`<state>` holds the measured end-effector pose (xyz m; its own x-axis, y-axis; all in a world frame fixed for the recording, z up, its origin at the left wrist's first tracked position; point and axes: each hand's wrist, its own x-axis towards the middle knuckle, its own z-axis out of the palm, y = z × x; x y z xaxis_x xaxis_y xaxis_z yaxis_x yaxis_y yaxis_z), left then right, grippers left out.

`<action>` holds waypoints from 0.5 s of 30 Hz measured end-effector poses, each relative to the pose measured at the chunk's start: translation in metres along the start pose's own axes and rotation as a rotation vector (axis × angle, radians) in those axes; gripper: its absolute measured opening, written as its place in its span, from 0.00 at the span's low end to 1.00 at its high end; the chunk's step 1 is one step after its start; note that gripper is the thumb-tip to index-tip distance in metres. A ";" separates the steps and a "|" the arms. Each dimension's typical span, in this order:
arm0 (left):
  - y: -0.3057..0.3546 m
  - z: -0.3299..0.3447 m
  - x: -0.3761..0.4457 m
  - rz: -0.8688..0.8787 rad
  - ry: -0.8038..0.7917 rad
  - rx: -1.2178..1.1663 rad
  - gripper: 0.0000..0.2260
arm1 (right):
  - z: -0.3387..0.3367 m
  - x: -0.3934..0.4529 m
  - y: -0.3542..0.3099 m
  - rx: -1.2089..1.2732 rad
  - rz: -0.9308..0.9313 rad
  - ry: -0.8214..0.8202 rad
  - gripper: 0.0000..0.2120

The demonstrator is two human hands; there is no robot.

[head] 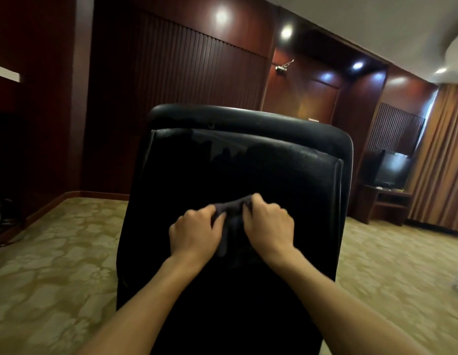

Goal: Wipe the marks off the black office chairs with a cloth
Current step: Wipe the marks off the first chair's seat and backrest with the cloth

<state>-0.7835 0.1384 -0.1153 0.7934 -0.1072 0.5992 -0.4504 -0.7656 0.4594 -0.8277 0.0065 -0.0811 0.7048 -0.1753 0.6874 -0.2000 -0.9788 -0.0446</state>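
Both hands grip one dark cloth between them: the left hand has its fingers curled round the cloth's left edge, the right hand pinches the right edge, knuckles up. The cloth lies bunched against the back of the black office chair, about mid-height on the backrest, below the padded top roll. Patterned carpet surrounds the chair; a dark screen stands on a low table far right.

Hotel-style room, dark wood panelling, patterned carpet, curtains, television
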 end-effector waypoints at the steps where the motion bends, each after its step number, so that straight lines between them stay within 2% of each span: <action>1: 0.008 -0.008 0.014 0.002 0.033 -0.047 0.15 | -0.011 0.012 -0.001 0.011 0.024 0.040 0.13; 5: 0.042 -0.043 0.086 -0.029 0.135 -0.213 0.16 | -0.052 0.085 -0.007 0.111 0.070 0.199 0.14; 8: 0.046 -0.057 0.134 -0.030 0.145 -0.193 0.16 | -0.062 0.135 -0.019 0.155 0.070 0.197 0.14; 11: 0.038 -0.056 0.159 -0.035 0.113 -0.092 0.14 | -0.044 0.156 -0.028 0.101 0.071 0.154 0.13; 15: 0.017 -0.041 0.159 -0.083 0.028 -0.043 0.14 | -0.004 0.146 -0.042 0.005 0.044 0.183 0.10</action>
<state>-0.6820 0.1346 0.0150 0.8176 -0.0263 0.5752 -0.4010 -0.7429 0.5360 -0.7194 0.0227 0.0239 0.5598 -0.1962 0.8051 -0.2242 -0.9712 -0.0808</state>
